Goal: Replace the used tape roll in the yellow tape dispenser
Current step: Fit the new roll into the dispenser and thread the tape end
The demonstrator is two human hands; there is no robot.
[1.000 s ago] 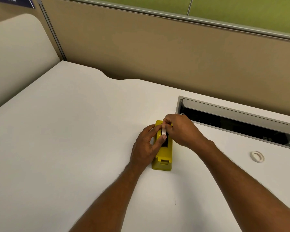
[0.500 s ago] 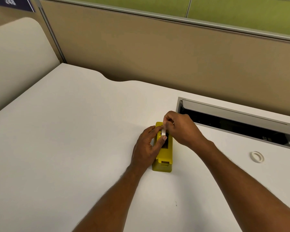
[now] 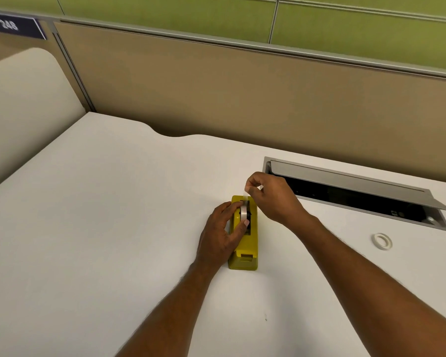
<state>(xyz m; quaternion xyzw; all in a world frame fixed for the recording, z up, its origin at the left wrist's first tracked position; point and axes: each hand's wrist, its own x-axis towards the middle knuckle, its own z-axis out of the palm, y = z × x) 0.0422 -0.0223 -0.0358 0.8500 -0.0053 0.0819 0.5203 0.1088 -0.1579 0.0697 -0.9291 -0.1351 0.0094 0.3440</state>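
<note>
The yellow tape dispenser [image 3: 246, 248] lies on the white desk [image 3: 113, 228], its cutter end toward me. A white tape roll [image 3: 243, 212] sits upright in its slot. My left hand [image 3: 222, 233] grips the dispenser's left side, thumb resting on the roll. My right hand [image 3: 271, 197] is raised just behind the dispenser, its thumb and forefinger pinching the loose tape end [image 3: 245, 194], which runs up from the roll. A near-empty used tape roll [image 3: 382, 241] lies flat on the desk at the right, apart from both hands.
An open grey cable hatch [image 3: 350, 184] with a dark recess is set into the desk behind my right hand. A tan partition [image 3: 242, 94] runs along the back edge. The desk's curved cutout is at the far centre.
My right hand has lifted off the roll and moved up and back, drawing a short strip of tape out. My left hand has stayed on the dispenser.
</note>
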